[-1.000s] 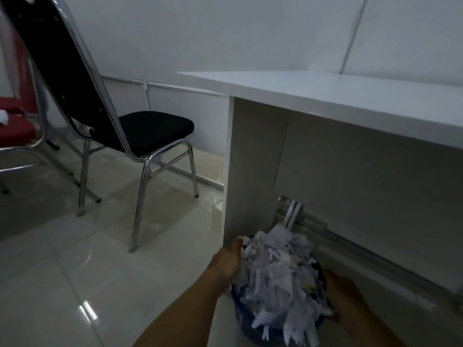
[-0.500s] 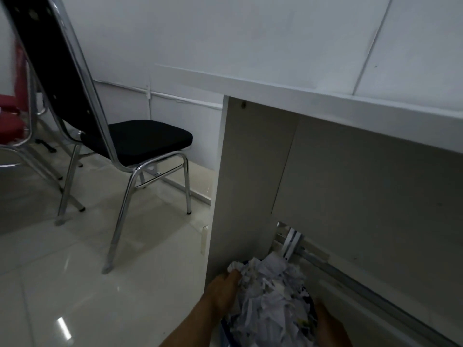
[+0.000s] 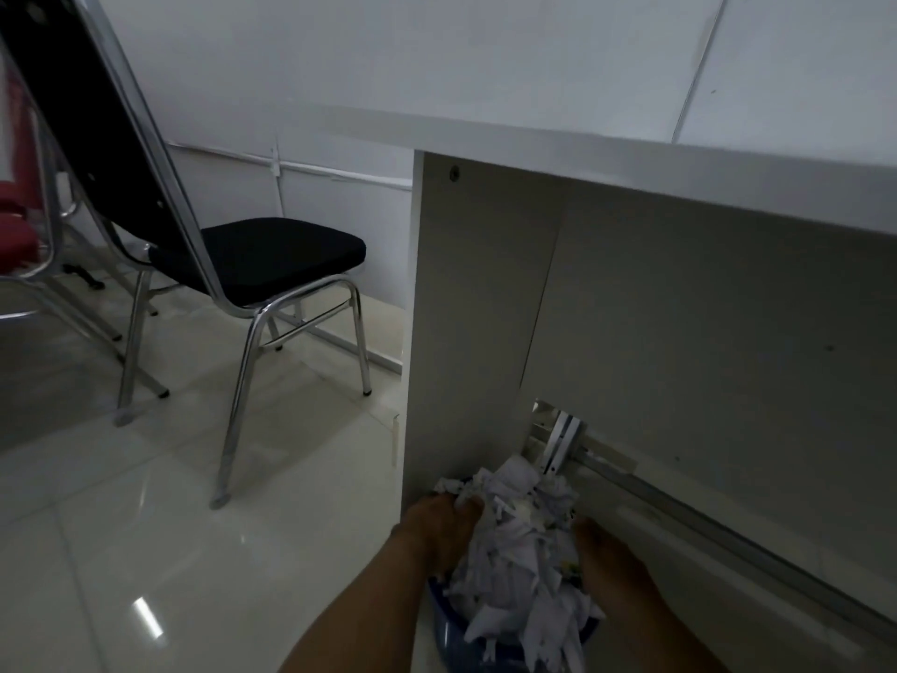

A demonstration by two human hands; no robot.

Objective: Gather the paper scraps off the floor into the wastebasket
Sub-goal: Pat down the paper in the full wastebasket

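The scraps [image 3: 519, 551] are spilling over the basket [image 3: 451, 633], sitting on the floor [image 3: 194, 551] against the desk's [image 3: 475, 332] corner. The left hand [image 3: 437, 527] is curling fingers into them; the right hand [image 3: 606, 561] is hiding its fingers, so I cannot tell. They look light, loose and springy, so cupping both flanks seems best.

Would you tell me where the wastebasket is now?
The wastebasket is at the head view's bottom centre, heaped with scraps, between the left hand and right hand, beside the desk.
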